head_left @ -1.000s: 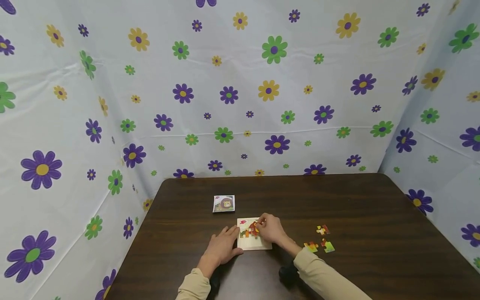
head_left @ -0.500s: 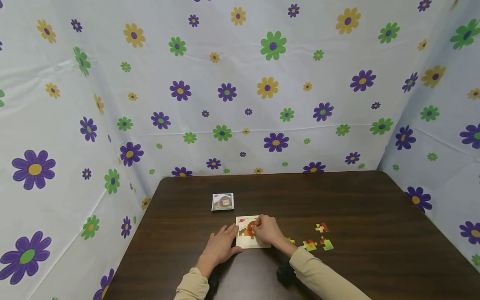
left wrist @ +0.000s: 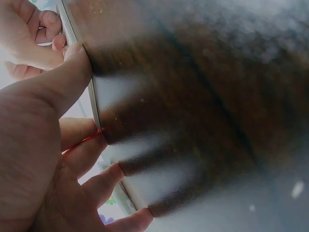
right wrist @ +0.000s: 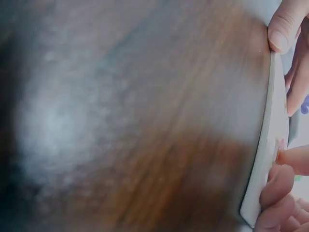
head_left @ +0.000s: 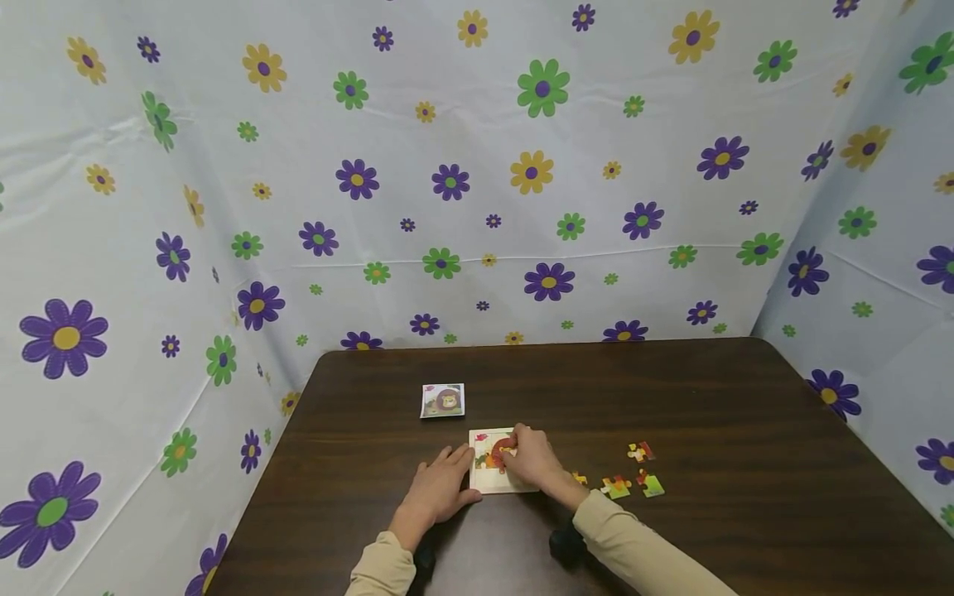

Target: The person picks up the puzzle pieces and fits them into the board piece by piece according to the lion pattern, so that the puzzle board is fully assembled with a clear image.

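A pale, shallow puzzle board lies on the dark table, its upper part filled with joined lion-picture pieces. My left hand rests beside it with fingers spread, the tips touching its left edge. In the left wrist view, the left thumb also meets the board's edge. My right hand is over the board's right side, fingers bent, holding a jigsaw piece down among the fitted ones. That piece is mostly hidden by the hand. The right wrist view shows the right fingers low against the board.
Several loose jigsaw pieces lie to the right, one partly behind the right wrist. A small lion picture card sits beyond the board at the left. Flowered white cloth surrounds the table at the back and sides.
My right hand has shifted slightly over the board and its thumb has come lower on the pieces. A loose piece near the right wrist has come into sight. The left hand keeps its place.
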Tool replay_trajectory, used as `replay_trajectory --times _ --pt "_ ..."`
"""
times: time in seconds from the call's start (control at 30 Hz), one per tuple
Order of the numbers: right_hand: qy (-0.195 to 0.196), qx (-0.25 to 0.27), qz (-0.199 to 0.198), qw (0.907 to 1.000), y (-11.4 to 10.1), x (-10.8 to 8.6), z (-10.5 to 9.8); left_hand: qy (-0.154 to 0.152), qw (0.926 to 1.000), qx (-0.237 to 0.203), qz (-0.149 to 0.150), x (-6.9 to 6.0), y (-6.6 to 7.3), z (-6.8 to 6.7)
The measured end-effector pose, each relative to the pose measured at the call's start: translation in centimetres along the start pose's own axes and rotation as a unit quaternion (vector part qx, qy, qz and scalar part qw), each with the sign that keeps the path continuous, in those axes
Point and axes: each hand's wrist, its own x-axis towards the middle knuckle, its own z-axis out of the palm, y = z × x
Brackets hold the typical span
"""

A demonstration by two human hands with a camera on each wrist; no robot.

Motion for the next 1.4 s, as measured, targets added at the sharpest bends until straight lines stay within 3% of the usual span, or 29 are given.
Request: replay_trajectory --times 0.1,0.27,0.33,0.5,0.63,1.03,1.4 --pt "0.019 0.018 -0.042 0.9988 0.6 -0.3 -0.2 0.0 1.0 -0.002 0.003 0.0 0.0 0.2" --pt "0.038 -0.014 -0.188 0.9814 1.5 -0.4 -1.0 -0.005 1.0 0.002 0.001 -0.1 -0.1 0.5" --pt "0.024 -0.042 -0.233 0.9712 1.6 -0.2 -1.3 -0.003 1.0 0.004 0.001 -0.1 -0.2 0.4" --pt "-0.046 -0.076 -0.281 0.9557 1.8 0.5 -1.5 0.0 1.0 0.004 0.007 0.0 -0.1 0.2" --pt "-0.073 -0.088 -0.278 0.9536 2.0 0.6 -1.6 -0.002 0.9999 0.004 0.011 0.1 -0.1 0.3" --pt "-0.086 -0.08 -0.277 0.9535 2.2 0.7 -1.3 -0.005 1.0 -0.007 0.002 0.1 -0.5 0.2" --pt "-0.1 -0.112 -0.256 0.9551 1.7 0.5 -1.4 -0.005 1.0 -0.005 0.004 0.2 -0.6 0.5"
